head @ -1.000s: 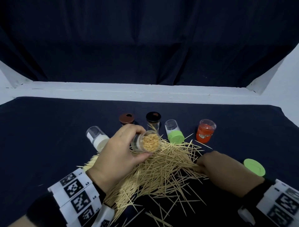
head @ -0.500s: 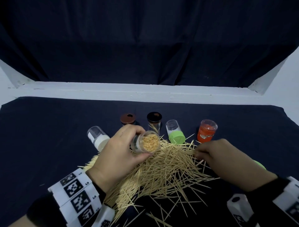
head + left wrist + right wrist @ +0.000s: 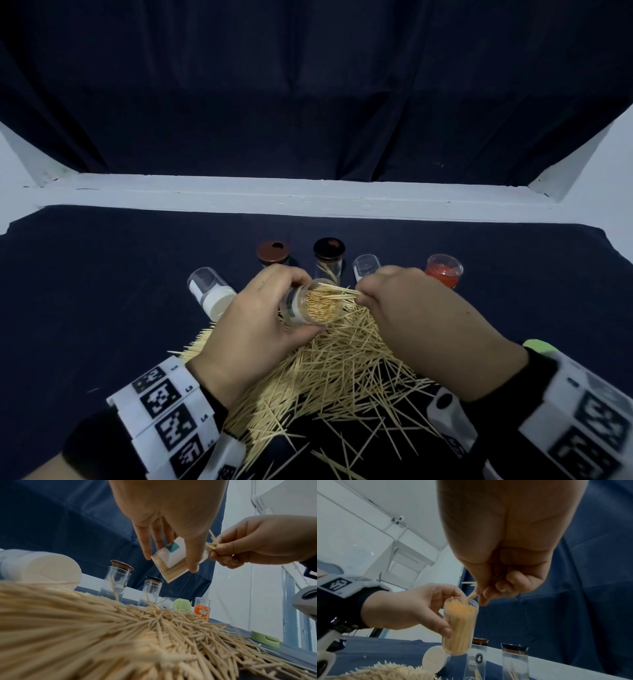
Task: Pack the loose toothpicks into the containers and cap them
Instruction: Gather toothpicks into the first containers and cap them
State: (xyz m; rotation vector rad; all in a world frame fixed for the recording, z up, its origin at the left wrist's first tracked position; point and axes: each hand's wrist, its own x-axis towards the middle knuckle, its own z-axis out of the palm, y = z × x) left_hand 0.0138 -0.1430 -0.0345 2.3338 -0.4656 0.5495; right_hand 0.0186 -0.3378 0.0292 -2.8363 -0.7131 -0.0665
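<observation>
Holding near-full clear container [image 3: 310, 306], left hand [image 3: 253, 329] clamped; right hand [image 3: 404, 301] pinching toothpicks [image 3: 342, 292] at mouth.

Black sleeves [image 3: 99, 442], white wristbands [image 3: 164, 407] bearing black-and-white markers.

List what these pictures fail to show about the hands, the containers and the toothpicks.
- Green-capped container: head view, mostly behind the right hand.
- Loose green cap: head view, only an edge shows past the right wrist.
- Pinched toothpicks: how many, hidden inside the fingers in every view.
- Label on the held container: left wrist view, crossed by the left hand, too blurred to read.
</observation>
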